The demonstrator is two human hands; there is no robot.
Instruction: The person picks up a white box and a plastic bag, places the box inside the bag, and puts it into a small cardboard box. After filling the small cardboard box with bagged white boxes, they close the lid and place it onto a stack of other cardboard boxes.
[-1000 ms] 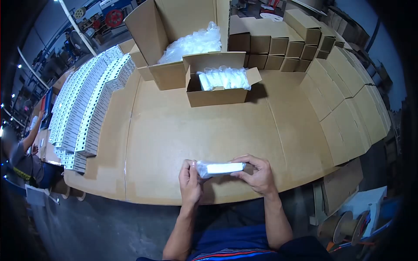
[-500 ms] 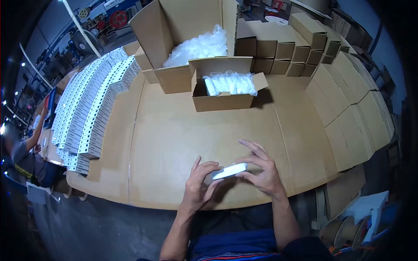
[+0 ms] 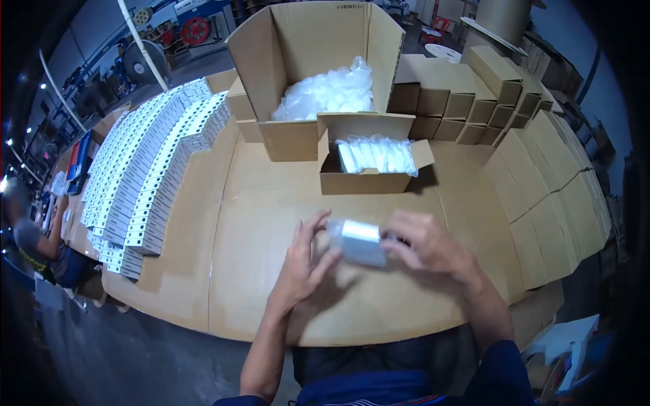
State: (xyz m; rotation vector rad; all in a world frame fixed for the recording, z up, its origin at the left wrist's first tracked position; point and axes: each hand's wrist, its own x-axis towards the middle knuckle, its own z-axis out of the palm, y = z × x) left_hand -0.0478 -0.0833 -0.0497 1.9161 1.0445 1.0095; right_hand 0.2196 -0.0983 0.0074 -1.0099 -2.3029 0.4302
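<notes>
A small white flat block in a clear plastic bag [image 3: 362, 245] is held just above the cardboard-covered table, its top edge bright and its front face greyish. My right hand [image 3: 423, 242] pinches its right end between thumb and fingers; the fingertips are slightly blurred. At the left end, my left hand [image 3: 305, 260] has its thumb and fingers spread apart, with the thumb tip against the bag's lower left corner. Beyond both hands stands an open carton [image 3: 369, 183], with a row of similar bagged white pieces [image 3: 377, 155] inside.
Behind the carton, a larger open box [image 3: 288, 142] holds crumpled clear plastic bags [image 3: 325, 93]. Stacked white boxes [image 3: 152, 169] line the left side. Brown cartons [image 3: 542, 176] are piled along the right and back right. Another person [image 3: 40, 237] sits at far left.
The white piece has tipped, showing its broad bagged face, and moved slightly away from me. My right hand has closed at its right end; my left hand's fingers have spread. The view has shifted.
</notes>
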